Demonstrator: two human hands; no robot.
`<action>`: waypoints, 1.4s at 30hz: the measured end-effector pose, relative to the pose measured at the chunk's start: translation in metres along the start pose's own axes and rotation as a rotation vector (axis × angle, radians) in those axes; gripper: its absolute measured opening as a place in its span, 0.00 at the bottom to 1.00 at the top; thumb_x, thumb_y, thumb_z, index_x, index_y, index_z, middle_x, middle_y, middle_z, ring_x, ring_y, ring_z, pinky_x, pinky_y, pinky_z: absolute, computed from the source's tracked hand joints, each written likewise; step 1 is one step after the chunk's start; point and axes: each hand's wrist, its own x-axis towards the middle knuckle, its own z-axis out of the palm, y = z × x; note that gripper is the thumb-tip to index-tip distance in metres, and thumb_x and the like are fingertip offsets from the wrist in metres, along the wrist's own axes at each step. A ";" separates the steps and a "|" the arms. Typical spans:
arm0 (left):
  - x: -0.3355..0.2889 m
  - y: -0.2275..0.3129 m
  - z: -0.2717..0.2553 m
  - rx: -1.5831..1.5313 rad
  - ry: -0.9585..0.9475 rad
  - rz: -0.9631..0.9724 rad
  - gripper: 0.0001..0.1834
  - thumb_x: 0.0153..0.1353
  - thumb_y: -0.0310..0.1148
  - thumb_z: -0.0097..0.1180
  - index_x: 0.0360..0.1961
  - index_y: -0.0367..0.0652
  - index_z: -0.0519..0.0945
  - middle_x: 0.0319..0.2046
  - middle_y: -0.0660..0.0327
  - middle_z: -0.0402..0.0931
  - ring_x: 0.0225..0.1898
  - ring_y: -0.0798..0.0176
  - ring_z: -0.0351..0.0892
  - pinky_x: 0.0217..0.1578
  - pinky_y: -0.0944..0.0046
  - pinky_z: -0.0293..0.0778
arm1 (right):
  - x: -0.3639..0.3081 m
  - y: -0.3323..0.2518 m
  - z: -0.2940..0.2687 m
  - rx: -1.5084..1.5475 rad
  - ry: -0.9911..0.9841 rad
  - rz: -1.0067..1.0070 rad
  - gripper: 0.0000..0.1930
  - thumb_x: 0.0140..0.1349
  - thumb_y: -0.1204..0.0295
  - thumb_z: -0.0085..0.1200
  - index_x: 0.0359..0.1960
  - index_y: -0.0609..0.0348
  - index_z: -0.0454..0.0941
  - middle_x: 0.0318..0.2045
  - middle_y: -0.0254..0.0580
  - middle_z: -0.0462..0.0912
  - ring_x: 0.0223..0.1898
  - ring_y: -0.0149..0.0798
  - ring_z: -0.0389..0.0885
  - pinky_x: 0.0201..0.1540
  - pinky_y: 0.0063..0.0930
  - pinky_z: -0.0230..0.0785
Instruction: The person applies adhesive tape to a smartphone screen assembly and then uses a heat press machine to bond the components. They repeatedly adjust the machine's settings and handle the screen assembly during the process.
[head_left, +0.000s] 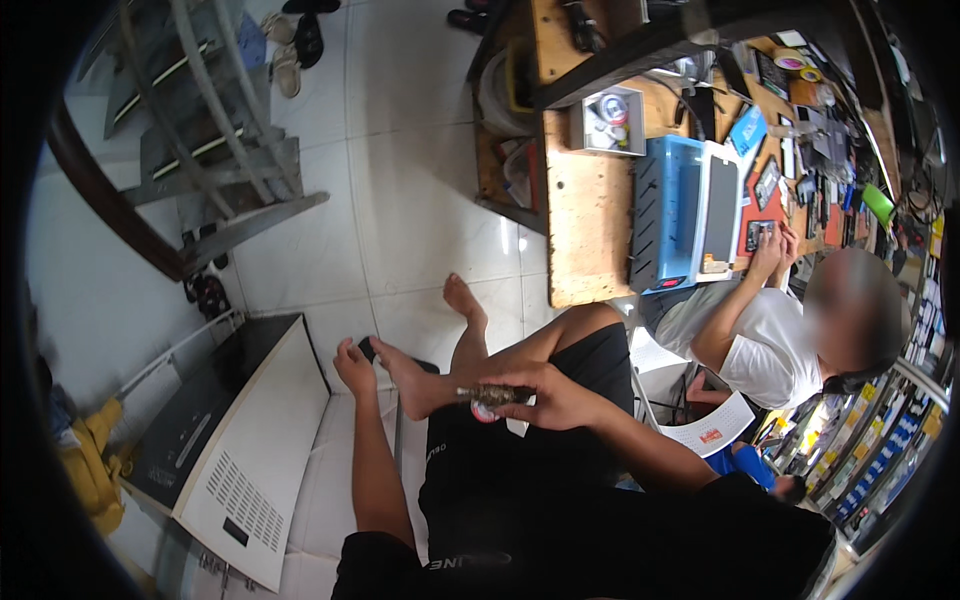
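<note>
My right hand [548, 397] is closed round a dark brown, mottled, elongated object [492, 394]. Its narrow, paler end points left, over my bare ankle, and its exact kind is unclear. Just under it shows a small round red-and-white thing [484, 412]; whether my fingers hold that too is hidden. To the left, my left hand [356, 368] is beside the toes of my raised bare foot [400, 378], fingers loosely bent and apart, nothing visible in them. A small dark shape [367, 348] lies between those fingers and the toes; I cannot make out what it is.
At left stands a white cabinet with a black top [255, 450], below a staircase [190, 120]. Right of me, a person in a white shirt [765, 345] works at a wooden bench [585, 230] bearing a blue machine [668, 200], an open box [632, 105] and several tools. A white chair [715, 430] is close by.
</note>
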 end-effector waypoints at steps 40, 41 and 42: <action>-0.171 0.397 0.062 0.122 -1.217 0.762 0.14 0.70 0.24 0.55 0.54 0.33 0.80 0.42 0.49 0.82 0.45 0.52 0.83 0.47 0.59 0.77 | -0.130 0.045 -0.043 0.289 1.076 -0.219 0.17 0.61 0.79 0.65 0.51 0.62 0.75 0.39 0.43 0.79 0.37 0.39 0.81 0.39 0.30 0.72; -0.175 0.398 0.059 0.155 -1.175 0.743 0.13 0.71 0.24 0.54 0.53 0.33 0.80 0.41 0.48 0.82 0.44 0.51 0.83 0.47 0.59 0.77 | -0.130 0.039 -0.044 0.304 1.077 -0.221 0.18 0.61 0.79 0.65 0.51 0.62 0.75 0.39 0.43 0.78 0.37 0.39 0.81 0.39 0.29 0.72; -0.173 0.404 0.060 0.191 -1.112 0.695 0.12 0.71 0.24 0.53 0.53 0.33 0.81 0.40 0.48 0.83 0.43 0.51 0.84 0.46 0.58 0.77 | -0.129 0.034 -0.045 0.331 1.078 -0.221 0.18 0.62 0.79 0.65 0.52 0.62 0.75 0.39 0.43 0.78 0.37 0.39 0.81 0.38 0.29 0.72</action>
